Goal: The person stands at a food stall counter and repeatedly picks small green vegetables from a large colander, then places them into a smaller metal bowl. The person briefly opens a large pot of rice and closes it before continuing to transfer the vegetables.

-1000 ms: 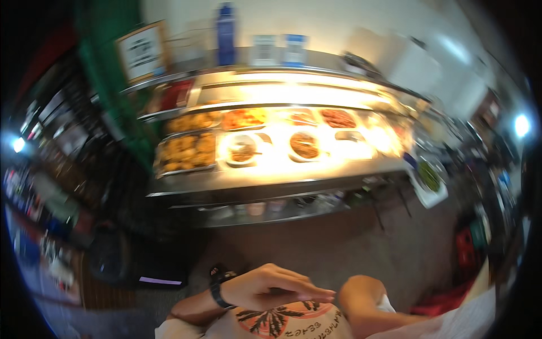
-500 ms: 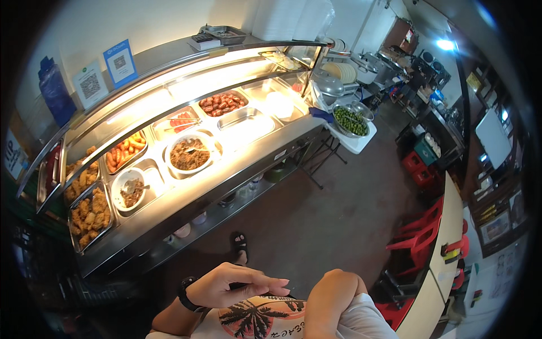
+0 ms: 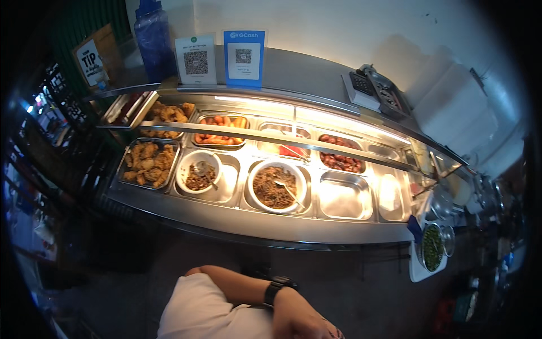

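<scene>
My left forearm comes out of a white sleeve and crosses my body toward the right, with a black watch [image 3: 276, 289] on its wrist. Cut by the lower edge, my left hand [image 3: 299, 317] bends downward. Its fingers are mostly out of sight, so whether it holds anything is hidden. My right hand does not show. Ahead stands a lit steel food counter [image 3: 271, 227], apart from my hand. On it are a tray of fried chicken [image 3: 149, 164], a white bowl of chopped food [image 3: 199, 172] with a spoon, and a larger white bowl of minced food [image 3: 275, 186] with a spoon.
Behind are sausages [image 3: 220, 130] and dark red glossy food [image 3: 341, 153]. A bare steel pan [image 3: 345, 196] sits front right. Two code signs [image 3: 244, 59], a blue bottle [image 3: 153, 45] and a calculator [image 3: 361, 83] stand on the shelf. Green produce [image 3: 433, 247] is at far right.
My view has swung left, bringing the food counter to the middle. My left arm now reaches across to the right at the lower edge. My right arm has gone out of view.
</scene>
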A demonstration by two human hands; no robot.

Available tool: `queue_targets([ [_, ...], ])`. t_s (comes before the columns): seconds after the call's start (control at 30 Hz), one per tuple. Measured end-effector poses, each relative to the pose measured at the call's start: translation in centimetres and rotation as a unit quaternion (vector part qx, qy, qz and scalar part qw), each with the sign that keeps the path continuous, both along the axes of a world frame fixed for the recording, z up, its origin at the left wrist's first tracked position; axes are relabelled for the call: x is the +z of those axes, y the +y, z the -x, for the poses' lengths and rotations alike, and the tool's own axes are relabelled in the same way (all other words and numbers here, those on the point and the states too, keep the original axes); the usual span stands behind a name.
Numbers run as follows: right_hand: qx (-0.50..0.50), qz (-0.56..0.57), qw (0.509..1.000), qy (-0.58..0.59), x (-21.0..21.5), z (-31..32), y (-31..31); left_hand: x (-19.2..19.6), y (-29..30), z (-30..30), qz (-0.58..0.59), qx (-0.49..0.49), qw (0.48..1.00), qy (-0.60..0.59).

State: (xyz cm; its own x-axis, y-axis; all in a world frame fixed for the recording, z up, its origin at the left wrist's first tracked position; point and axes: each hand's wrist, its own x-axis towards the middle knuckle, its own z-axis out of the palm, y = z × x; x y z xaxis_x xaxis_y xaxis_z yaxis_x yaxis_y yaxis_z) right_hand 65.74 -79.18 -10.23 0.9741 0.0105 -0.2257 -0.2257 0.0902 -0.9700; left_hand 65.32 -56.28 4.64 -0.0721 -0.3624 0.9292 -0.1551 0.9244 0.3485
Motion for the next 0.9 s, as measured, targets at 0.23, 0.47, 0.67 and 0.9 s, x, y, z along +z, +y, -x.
queue_targets([
  [0.23, 0.105, -0.010, 0.994, 0.017, -1.0, -10.1, -3.7, 0.7, -6.5, -6.2, -0.037, 0.042, 0.998, 0.032],
  [0.47, 0.254, -0.012, 0.967, 0.003, -1.1, -18.4, -10.5, 2.8, -16.5, -12.2, -0.015, 0.143, 0.985, -0.101],
  [0.67, 0.383, -0.015, 0.923, -0.021, 0.9, -23.3, -15.0, 2.4, -25.1, -18.1, -0.030, 0.148, 0.984, -0.096],
  [0.9, 0.507, -0.032, 0.860, -0.039, 2.5, -25.7, -16.1, 5.6, -27.4, -20.0, -0.144, 0.336, 0.919, -0.150],
])
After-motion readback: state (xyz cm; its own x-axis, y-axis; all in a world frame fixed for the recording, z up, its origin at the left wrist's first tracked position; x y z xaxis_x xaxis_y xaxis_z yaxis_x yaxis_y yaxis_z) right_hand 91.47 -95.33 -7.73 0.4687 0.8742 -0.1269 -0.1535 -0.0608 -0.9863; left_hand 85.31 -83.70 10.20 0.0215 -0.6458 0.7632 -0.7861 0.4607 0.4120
